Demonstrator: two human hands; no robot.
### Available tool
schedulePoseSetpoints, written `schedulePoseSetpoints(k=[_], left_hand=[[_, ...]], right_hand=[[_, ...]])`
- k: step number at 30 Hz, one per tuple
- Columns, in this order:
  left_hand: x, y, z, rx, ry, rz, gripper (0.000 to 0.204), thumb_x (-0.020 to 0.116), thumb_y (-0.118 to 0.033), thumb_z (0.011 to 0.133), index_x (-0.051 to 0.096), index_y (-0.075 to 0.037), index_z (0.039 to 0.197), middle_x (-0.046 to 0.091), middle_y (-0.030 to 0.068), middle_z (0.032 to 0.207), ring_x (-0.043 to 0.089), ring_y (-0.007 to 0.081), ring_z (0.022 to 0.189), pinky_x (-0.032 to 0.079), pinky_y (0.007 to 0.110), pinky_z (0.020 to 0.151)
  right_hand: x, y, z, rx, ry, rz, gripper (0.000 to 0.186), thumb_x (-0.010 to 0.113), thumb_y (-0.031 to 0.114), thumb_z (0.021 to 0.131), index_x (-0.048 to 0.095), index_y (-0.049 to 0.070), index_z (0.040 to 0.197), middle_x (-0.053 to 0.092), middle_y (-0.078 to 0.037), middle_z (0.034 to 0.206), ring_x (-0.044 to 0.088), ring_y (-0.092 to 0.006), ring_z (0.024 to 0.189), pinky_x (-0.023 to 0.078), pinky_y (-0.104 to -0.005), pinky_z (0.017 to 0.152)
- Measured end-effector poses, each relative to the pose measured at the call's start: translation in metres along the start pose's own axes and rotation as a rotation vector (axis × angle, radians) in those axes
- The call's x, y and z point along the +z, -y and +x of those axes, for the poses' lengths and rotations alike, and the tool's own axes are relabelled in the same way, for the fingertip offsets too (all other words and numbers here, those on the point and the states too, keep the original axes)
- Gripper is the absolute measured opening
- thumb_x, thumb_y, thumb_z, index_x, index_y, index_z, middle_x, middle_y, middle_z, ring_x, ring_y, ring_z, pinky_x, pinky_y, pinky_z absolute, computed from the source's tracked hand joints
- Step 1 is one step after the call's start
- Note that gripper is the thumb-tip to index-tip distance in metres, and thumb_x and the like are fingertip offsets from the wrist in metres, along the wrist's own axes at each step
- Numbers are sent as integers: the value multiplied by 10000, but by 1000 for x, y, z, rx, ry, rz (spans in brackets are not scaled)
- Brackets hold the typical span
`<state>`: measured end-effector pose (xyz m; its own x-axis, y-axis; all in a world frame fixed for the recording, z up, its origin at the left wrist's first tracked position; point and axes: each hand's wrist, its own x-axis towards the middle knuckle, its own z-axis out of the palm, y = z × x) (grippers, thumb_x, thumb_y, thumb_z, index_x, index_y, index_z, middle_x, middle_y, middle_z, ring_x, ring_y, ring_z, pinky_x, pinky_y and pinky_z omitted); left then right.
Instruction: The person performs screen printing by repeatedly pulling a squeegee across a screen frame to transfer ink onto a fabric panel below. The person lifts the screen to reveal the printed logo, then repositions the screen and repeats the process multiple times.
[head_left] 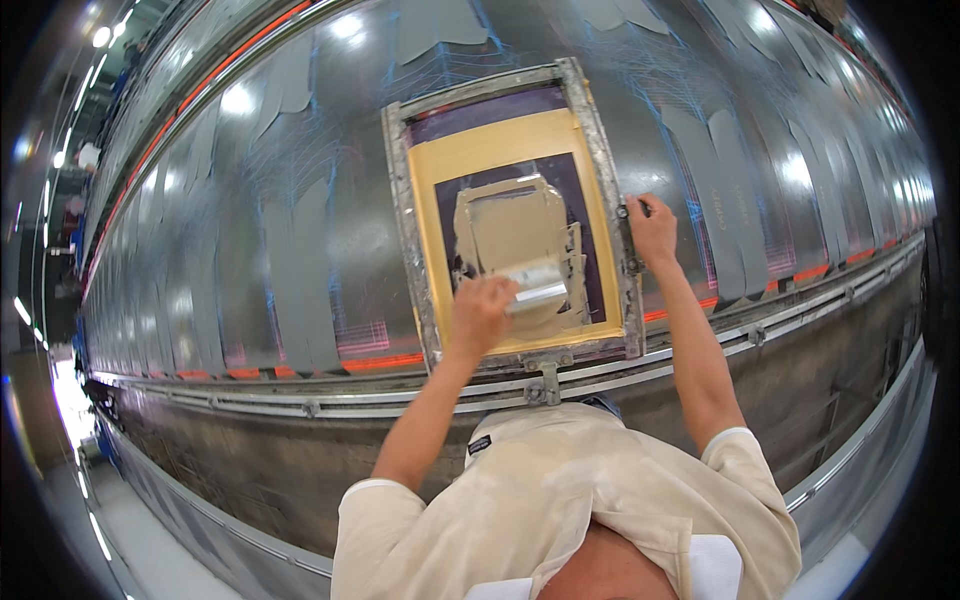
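Note:
A screen printing frame [402, 215] with worn grey bars lies on the long table in front of me. Yellow tape borders its dark mesh, and thick beige-grey ink [515, 225] covers the middle. My left hand [482, 312] is closed round one end of a squeegee [540, 286], which rests across the lower part of the ink; the hand is slightly blurred. At the frame's right bar, my right hand [653, 230] has its fingers curled round the outer edge. The frame's near end meets a metal bracket [549, 385] at the rail.
The long dark table [370, 240] carries rows of grey cut fabric pieces [300, 290], with blue marks between them. A metal rail [400, 402] runs along its near edge, above a brown side panel. Orange strips [385, 362] line that edge.

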<state>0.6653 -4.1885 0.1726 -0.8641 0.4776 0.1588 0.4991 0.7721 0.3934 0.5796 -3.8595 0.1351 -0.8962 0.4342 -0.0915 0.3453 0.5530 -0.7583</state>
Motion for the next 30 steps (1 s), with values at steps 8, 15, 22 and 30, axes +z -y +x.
schedulePoseSetpoints(k=[8, 15, 22, 30], left_hand=[[-1, -36, -34, -137, -34, 0, 411, 766, -70, 657, 712, -114, 1061, 705, 51, 1038, 645, 286, 981, 496, 421, 873], [-1, 46, -69, -232, 69, 49, 324, 832, -72, 671, 715, -85, 973, 715, 107, 971, 668, 343, 958, 524, 457, 837], [-17, 34, -76, -86, 96, 128, 288, 750, -38, 678, 711, -96, 957, 702, 69, 944, 654, 300, 901, 488, 425, 799], [26, 31, -137, -12, 40, 95, 406, 717, 11, 622, 715, -89, 1016, 713, 49, 1023, 642, 271, 929, 447, 409, 882]], right_hand=[[17, -22, -1, -78, 31, 80, 335, 650, 309, 992, 709, -19, 960, 697, -140, 813, 599, -199, 739, 475, -368, 700], [115, -22, -42, -92, 80, 286, 340, 639, 351, 969, 707, 18, 979, 700, -240, 948, 683, -408, 896, 522, -441, 780], [114, -17, -56, 74, 168, 397, 328, 648, 316, 959, 685, -9, 992, 691, -247, 831, 685, -397, 779, 512, -456, 737], [133, -29, -49, 71, 108, 271, 325, 648, 334, 959, 703, 17, 1006, 693, -233, 817, 682, -358, 746, 512, -434, 720]])
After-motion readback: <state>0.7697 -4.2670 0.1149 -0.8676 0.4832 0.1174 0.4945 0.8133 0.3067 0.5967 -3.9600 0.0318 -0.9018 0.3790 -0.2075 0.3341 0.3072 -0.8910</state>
